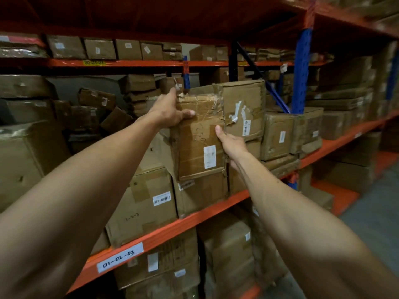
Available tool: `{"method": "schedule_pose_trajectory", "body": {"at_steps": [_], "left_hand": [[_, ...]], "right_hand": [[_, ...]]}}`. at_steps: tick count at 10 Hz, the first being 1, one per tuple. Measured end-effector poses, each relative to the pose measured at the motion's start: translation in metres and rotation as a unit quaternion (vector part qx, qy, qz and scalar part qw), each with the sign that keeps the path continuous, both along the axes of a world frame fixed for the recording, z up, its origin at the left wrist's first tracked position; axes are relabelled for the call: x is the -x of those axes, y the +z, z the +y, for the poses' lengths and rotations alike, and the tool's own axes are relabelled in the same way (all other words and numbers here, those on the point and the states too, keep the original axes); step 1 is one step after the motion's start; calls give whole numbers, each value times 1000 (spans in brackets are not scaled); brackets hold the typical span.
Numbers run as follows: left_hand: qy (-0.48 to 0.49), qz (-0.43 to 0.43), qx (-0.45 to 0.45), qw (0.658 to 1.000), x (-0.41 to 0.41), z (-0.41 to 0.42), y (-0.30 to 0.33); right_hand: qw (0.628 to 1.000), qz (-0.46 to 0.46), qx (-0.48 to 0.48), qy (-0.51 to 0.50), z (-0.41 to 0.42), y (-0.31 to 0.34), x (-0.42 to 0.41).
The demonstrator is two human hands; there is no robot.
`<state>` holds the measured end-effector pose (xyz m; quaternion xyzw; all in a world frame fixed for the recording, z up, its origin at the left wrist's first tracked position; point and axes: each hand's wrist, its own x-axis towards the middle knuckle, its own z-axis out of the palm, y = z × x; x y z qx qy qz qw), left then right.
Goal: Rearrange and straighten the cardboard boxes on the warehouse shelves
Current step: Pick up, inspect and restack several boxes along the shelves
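A worn, taped cardboard box (199, 137) with a white label stands upright on top of other boxes on the middle shelf. My left hand (170, 111) grips its upper left corner, thumb across the front. My right hand (232, 145) holds its right edge, with the fingers tucked behind, between it and a taller box (244, 108) with torn white tape. Below it sit a large box (146, 201) with a barcode label and a smaller box (203, 193).
An orange shelf beam (194, 219) carries a label reading 01-02-03. Several more boxes (280, 134) fill the shelf to the right, and untidy ones (97, 108) lie at the back left. A blue upright (302, 70) stands at right. Grey floor (375, 212) is lower right.
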<state>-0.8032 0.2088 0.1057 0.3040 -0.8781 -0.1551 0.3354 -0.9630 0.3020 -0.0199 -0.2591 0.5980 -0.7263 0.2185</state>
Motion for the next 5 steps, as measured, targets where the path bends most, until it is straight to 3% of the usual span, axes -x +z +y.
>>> {"method": "schedule_pose_trajectory", "body": {"at_steps": [1,2,3,4,5], "left_hand": [[30,-8,24,999,-2,7,-3],[81,-65,92,990,1,10,2],[99,-120,124,980,11,13,14],[126,-112,87,982,35,17,30],[168,-121,22,978,64,11,41]], "right_hand": [[994,-100,41,32,16,-11,-15],[958,-257,88,89,19,-38,-21],[895,-407,132,122,8,-77,-25],[835,-485,210,151,-14,-95,-28],[807,-507,248,170,-35,-97,-19]]}}
